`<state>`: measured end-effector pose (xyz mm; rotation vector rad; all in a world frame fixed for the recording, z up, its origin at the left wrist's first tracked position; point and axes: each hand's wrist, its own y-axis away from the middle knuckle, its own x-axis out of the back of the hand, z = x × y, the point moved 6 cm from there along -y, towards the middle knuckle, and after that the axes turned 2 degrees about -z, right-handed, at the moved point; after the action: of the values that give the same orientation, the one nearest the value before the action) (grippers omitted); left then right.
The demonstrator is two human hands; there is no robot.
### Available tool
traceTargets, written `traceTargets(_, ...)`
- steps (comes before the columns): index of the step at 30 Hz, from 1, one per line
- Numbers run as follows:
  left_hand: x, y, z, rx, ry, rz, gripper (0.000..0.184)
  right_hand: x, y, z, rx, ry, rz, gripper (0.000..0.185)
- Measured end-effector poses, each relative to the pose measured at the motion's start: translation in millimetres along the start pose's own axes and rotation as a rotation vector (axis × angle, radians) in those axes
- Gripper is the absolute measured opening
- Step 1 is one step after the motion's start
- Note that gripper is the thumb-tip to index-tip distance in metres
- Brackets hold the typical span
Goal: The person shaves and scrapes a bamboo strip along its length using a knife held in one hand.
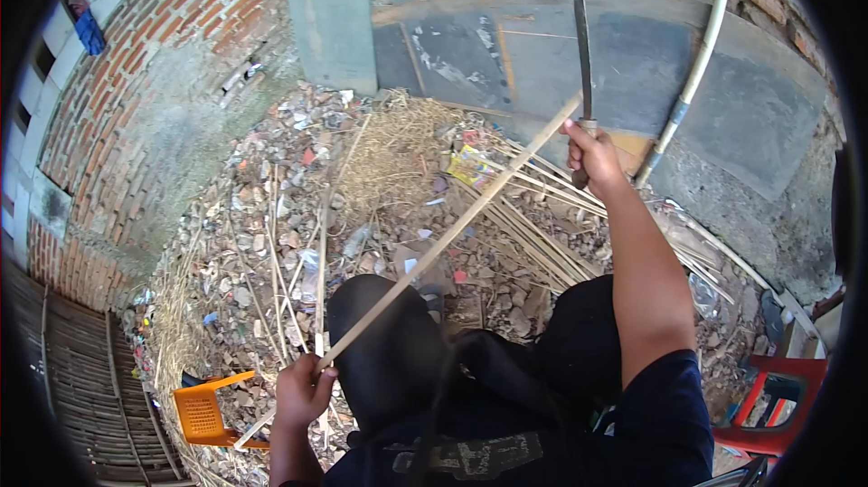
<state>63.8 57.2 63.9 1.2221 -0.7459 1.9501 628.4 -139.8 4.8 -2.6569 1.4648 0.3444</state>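
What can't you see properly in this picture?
- Middle of the machete handle: head view, covered by the right hand.
- Gripped part of the bamboo strip: head view, covered by the left hand.
- Words on the shirt print: head view, too small and blurred to read.

The right hand [592, 160] covers part of the knife [583, 53]; the pale pipe [708, 53] runs off the far edge; the shirt print [470, 457] is too blurred to read.
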Motion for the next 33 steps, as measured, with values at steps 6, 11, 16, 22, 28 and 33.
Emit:
traceTargets(6, -11.3, -9.2, 6.2, -0.04, -0.074, -0.017, 0.031, -14.1, 9.4, -1.5, -0.067, -0.219, -0.077, 0.034)
traceTargets(11, 0.2, -20.0, 15.7, -0.082, -0.056, 0.052, 0.047, -5.4, 1.0, 8.0, -0.058, -0.185, -0.028, 0.027)
traceTargets(16, 14.7, -32.6, 33.3, -0.11, -0.175, 0.009, 0.082, -10.6, 3.0, 4.6, -0.037, -0.167, -0.074, 0.023)
traceTargets(22, 8.4, -37.4, 36.2, -0.026, -0.257, -0.105, 0.088, -10.1, 0.6, 10.4, -0.056, -0.072, -0.06, 0.027)
traceTargets(28, 4.4, -42.3, 43.0, -0.018, -0.307, -0.176, 0.085, -14.1, 2.9, 10.4, -0.068, -0.048, -0.058, 0.026)
traceTargets(33, 3.7, -42.5, 45.7, -0.005, -0.32, -0.199, 0.078, -13.2, 2.2, 11.6, -0.076, -0.048, -0.061, 0.025)
